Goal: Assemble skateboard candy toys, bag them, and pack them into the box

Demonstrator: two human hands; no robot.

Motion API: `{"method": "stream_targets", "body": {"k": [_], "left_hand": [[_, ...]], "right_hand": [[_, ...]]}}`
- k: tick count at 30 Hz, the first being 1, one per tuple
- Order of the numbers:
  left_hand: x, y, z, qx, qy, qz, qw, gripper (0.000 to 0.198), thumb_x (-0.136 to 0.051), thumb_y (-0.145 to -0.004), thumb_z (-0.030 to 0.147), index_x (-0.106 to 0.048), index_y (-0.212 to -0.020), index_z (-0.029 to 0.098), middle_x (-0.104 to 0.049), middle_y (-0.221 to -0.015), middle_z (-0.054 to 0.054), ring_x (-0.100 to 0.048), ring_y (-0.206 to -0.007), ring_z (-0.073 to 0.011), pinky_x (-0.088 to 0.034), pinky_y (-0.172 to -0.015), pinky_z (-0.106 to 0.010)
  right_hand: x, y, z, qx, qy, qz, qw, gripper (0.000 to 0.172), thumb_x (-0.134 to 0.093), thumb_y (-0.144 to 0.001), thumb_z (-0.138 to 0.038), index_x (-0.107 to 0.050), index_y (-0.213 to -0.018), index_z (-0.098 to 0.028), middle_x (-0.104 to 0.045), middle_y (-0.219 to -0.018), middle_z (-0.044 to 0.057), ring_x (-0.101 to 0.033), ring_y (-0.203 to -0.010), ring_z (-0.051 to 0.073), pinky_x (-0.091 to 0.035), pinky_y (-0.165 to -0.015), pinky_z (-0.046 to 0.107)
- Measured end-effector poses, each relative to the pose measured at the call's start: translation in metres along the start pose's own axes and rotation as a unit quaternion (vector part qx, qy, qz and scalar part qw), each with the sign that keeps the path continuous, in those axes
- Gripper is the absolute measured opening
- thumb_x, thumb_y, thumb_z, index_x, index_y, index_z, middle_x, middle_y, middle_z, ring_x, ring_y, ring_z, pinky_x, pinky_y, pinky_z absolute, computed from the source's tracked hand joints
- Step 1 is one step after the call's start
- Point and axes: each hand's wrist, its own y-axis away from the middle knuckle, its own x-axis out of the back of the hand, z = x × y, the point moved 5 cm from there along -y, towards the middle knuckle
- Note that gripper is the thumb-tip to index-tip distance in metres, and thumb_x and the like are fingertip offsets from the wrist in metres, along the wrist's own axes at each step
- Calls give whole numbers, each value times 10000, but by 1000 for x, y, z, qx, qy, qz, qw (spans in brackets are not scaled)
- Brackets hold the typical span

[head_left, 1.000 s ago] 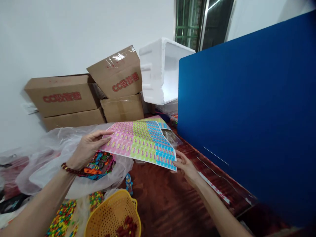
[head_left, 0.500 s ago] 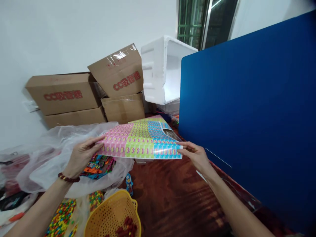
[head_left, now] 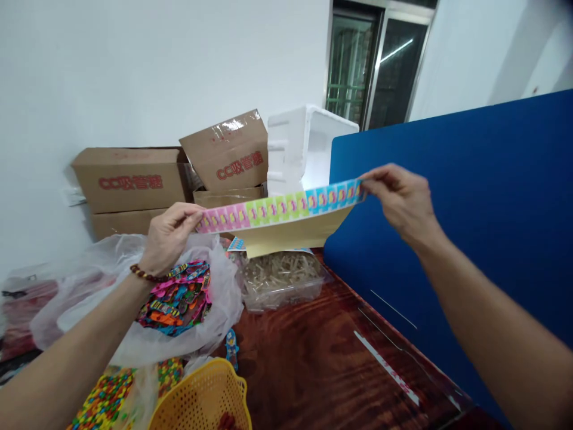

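Observation:
A printed sticker sheet [head_left: 280, 210] in pink, green and blue hangs stretched between my two hands, its yellowish backing showing below the front strip. My left hand [head_left: 172, 233] pinches its left corner, with a beaded bracelet on the wrist. The right corner is pinched in my right hand [head_left: 398, 194], which is raised higher, so the sheet tilts up to the right. Beneath the sheet, a clear plastic box [head_left: 284, 286] of small translucent pieces rests on the dark red wooden table [head_left: 304, 364]. Part of another printed sheet shows behind the box.
A plastic bag [head_left: 224, 286] of colourful toy skateboards lies left, near a yellow basket [head_left: 201, 397] and multicoloured candies [head_left: 105, 397]. One small skateboard [head_left: 231, 348] is on the table. Cardboard boxes [head_left: 134, 179] and a foam box [head_left: 286, 149] stand behind; a blue panel [head_left: 470, 209] rises right.
Both hands have lifted the sheet, the right one higher and further right. The sheet's yellowish backing and the clear box beneath have come into view. The camera view has tilted upward.

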Motion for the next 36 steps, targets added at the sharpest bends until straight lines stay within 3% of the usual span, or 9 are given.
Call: {"method": "stream_targets", "body": {"k": [3,7,11,17,21,24,28,32,36], "left_hand": [[10,-17,23,26,54,-23,998,274,-592,-805,428,-689,-919,198,-688,-870,-7,-606,-823,-175,-482,-789,-305],[10,-29,60,27,136,-75,987,378,-546,-833,496,-670,-1035,202,-704,-994,-44,-634,-938,-202,-480,-882,-368],[-23,-28,121,-26,138,-208,968,402,-582,-799,477,-665,-1080,201,-679,-1090,-72,-632,-972,-213,-488,-833,-344],[-65,-2,188,-34,214,-430,877,232,-638,-753,329,-700,-841,123,-626,-683,-11,-546,-595,-113,-405,-543,-221],[-72,11,197,-23,234,-440,867,203,-540,-815,270,-668,-831,113,-605,-684,3,-507,-602,-89,-410,-580,-217],[-81,19,207,-29,238,-465,852,198,-511,-823,251,-660,-832,119,-610,-705,0,-537,-649,-104,-435,-620,-231],[-93,31,226,-51,258,-486,833,185,-520,-812,242,-654,-821,116,-603,-730,-4,-530,-663,-103,-434,-657,-241],[-107,57,224,-32,277,-481,831,232,-530,-817,326,-640,-822,122,-554,-689,8,-460,-607,-90,-380,-574,-220],[-126,113,188,19,244,-538,807,285,-603,-765,401,-642,-811,123,-422,-574,51,-311,-513,-68,-238,-473,-203]], "right_hand": [[31,-39,-40,64,4,38,997,96,-642,-788,-183,-668,-836,-104,-607,-647,-40,-537,-601,44,-438,-622,229],[52,-60,-81,79,6,-11,997,163,-648,-761,-203,-665,-855,-70,-601,-639,-65,-559,-638,39,-444,-662,285],[53,-53,-106,57,17,-72,996,117,-654,-762,-164,-670,-825,-66,-606,-626,-67,-560,-639,32,-468,-668,273],[67,-38,-110,10,53,-117,992,68,-673,-751,-159,-691,-762,-94,-598,-585,-55,-533,-576,31,-462,-591,224],[85,-30,-117,-47,97,-201,974,201,-660,-779,-256,-707,-890,-94,-661,-692,9,-566,-619,72,-462,-586,252],[92,-23,-146,-6,194,-209,958,317,-627,-802,-359,-701,-1002,-123,-690,-858,26,-597,-756,104,-465,-668,271],[73,2,-166,16,303,-354,885,380,-650,-749,-481,-713,-995,-199,-684,-884,-9,-615,-794,137,-463,-699,277],[61,39,-133,-50,314,-474,821,359,-568,-809,-499,-721,-824,-174,-672,-759,-12,-592,-669,98,-408,-578,196],[59,83,-78,-153,241,-553,782,328,-602,-772,-468,-714,-755,-161,-639,-645,2,-520,-543,90,-349,-470,199]]}}
